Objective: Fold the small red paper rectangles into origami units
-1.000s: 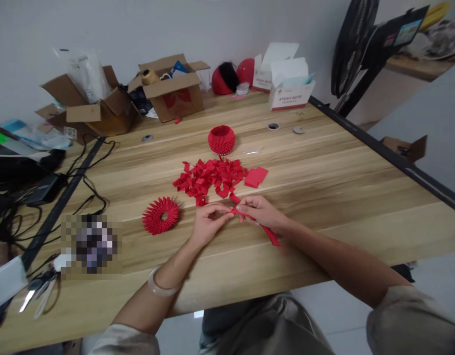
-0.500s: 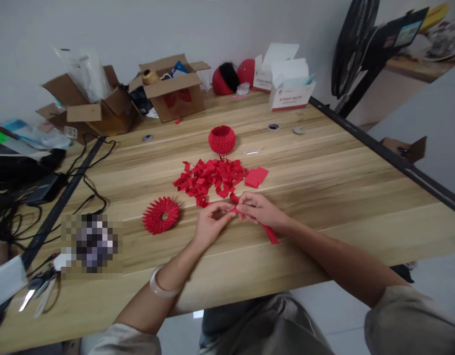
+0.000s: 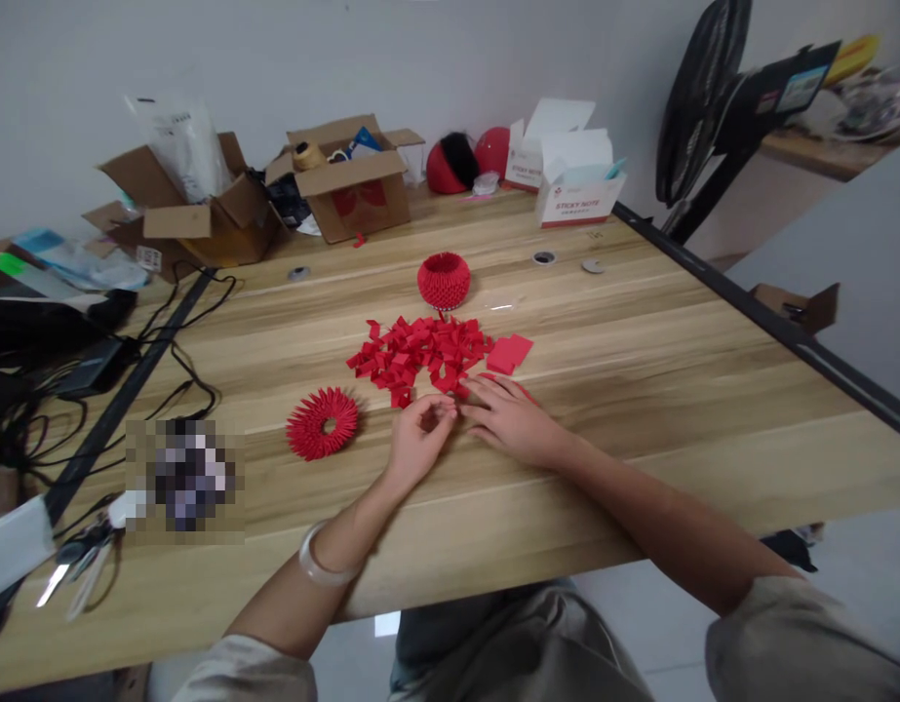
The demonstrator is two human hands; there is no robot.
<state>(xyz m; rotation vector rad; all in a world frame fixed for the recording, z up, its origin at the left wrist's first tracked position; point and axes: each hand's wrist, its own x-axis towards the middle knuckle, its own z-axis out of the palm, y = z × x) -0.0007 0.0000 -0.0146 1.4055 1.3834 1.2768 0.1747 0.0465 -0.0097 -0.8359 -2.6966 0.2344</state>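
My left hand (image 3: pixel 418 437) is above the wooden table with thumb and fingertips pinched together; whatever they hold, if anything, is too small to make out. My right hand (image 3: pixel 514 421) lies palm down beside it, fingers stretched forward, and a red paper strip (image 3: pixel 527 393) shows just past its knuckles. Beyond both hands spreads a pile of small folded red paper pieces (image 3: pixel 416 351). A few flat red paper rectangles (image 3: pixel 508 354) lie at its right. Left of my left hand rests a spiky red paper ring (image 3: pixel 323 423). A round red paper bowl (image 3: pixel 444 281) stands behind the pile.
Open cardboard boxes (image 3: pixel 358 195) and white sticky note boxes (image 3: pixel 577 200) line the back. Black cables (image 3: pixel 176 341), scissors (image 3: pixel 73 561) and a blurred-out object (image 3: pixel 190 478) occupy the left side. A black fan (image 3: pixel 702 107) stands beyond the right edge.
My right hand has let go of the red strip and flattened out, fingers now extended forward. The strip has moved from below the right hand to beyond it. My left hand stays pinched.
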